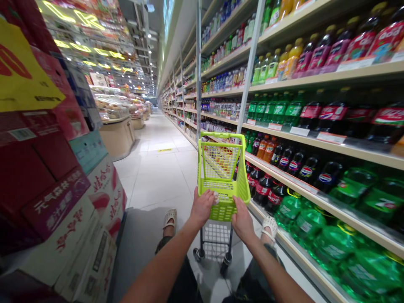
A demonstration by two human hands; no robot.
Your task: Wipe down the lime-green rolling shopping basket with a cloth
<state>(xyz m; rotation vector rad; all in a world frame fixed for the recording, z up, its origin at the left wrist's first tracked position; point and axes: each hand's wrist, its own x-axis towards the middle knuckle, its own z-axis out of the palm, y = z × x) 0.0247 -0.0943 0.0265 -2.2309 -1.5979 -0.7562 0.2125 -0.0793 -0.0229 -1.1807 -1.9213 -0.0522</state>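
A small lime-green shopping cart [222, 168] stands in a store aisle right in front of me, its basket empty. My left hand [202, 206] is closed on the near rim of the basket at its left side. My right hand [242, 219] grips the same rim at its right side. Both forearms reach forward from the bottom of the view. My two sandalled feet show on the floor on either side of the cart's lower frame [214, 248].
Shelves of soft drink bottles [303, 168] run along the right, close to the cart. Stacked red and white cartons [63, 202] rise on the left. A pale tiled aisle floor [158, 168] stretches ahead, with display counters [118, 134] at the far left.
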